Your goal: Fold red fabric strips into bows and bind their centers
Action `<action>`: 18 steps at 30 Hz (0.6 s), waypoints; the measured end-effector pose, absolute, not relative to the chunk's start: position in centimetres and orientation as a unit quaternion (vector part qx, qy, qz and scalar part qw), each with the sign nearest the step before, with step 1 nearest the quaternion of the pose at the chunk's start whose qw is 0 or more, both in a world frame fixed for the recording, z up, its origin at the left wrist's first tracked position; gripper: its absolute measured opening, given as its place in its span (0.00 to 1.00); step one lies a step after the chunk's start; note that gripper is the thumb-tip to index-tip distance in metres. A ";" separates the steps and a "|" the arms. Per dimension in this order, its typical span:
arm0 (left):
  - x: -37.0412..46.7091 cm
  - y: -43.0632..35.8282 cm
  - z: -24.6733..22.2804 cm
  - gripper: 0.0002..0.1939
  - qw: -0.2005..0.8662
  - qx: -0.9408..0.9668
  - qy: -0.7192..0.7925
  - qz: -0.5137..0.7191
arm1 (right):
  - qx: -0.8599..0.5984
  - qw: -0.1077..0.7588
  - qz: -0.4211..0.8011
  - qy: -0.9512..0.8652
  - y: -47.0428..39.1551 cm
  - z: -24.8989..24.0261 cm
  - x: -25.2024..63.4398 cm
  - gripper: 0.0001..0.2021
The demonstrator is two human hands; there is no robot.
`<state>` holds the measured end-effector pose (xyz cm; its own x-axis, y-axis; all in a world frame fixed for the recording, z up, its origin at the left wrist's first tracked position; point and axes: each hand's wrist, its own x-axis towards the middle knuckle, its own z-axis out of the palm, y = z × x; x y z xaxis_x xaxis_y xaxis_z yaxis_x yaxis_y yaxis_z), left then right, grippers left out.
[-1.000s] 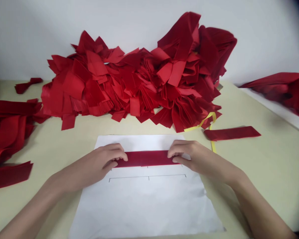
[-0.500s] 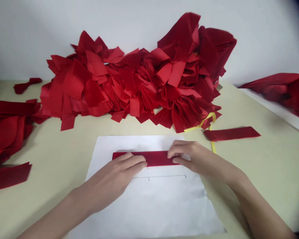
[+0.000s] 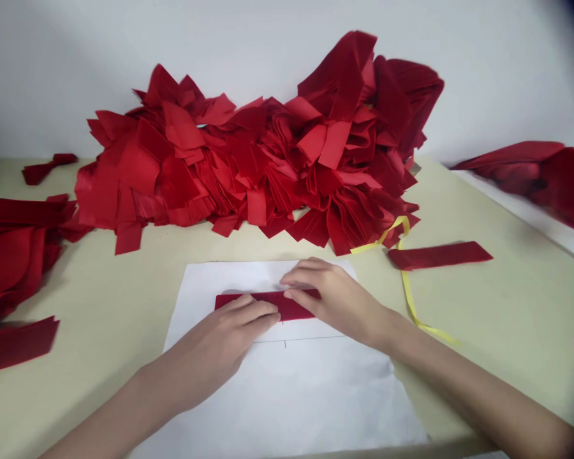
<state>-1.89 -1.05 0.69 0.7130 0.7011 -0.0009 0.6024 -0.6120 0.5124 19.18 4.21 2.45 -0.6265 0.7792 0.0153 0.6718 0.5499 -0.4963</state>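
A dark red velvet strip (image 3: 291, 307) lies crosswise on a white paper sheet (image 3: 296, 395) marked with thin lines and short ticks. My left hand (image 3: 242, 328) rests on the strip's left half, fingers together and pressing it to the paper. Over its right part is my right hand (image 3: 332, 293), thumb and fingers slightly apart at the strip's upper side, with nothing plainly between them. The strip's right end is hidden behind this hand.
A big heap of red strips (image 3: 249, 166) spans the back. More red strips (image 3: 19, 255) lie at left. A folded red strip (image 3: 440, 255) and a yellow ribbon (image 3: 409, 299) are right of the sheet. Further right, red pieces (image 3: 530, 172) sit by a white edge.
My right hand has moved left along the strip, toward my left hand, and its fingers have opened a little. More of the yellow ribbon shows. My left hand has stayed in place on the strip.
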 end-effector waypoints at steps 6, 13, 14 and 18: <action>-1.9 -1.1 0.5 0.23 0.225 0.902 0.345 0.129 | -0.443 0.064 0.225 -0.865 4.7 2.7 17.3 0.06; -1.8 -1.1 0.4 0.24 0.165 0.919 0.340 0.111 | -0.425 0.035 0.235 -0.874 5.3 2.8 16.8 0.06; -1.8 -1.1 0.3 0.24 0.150 0.924 0.337 0.103 | -0.420 0.037 0.234 -0.876 5.2 2.8 16.8 0.06; -1.9 -1.5 -0.4 0.29 0.066 0.940 0.325 0.077 | -0.429 0.032 0.232 -0.872 5.0 3.3 17.5 0.09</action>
<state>-1.94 -1.51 -0.42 0.7766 0.6217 0.1021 0.6014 -0.7798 0.1739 17.54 4.96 3.33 -0.6296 0.7635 -0.1437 0.7343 0.5243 -0.4312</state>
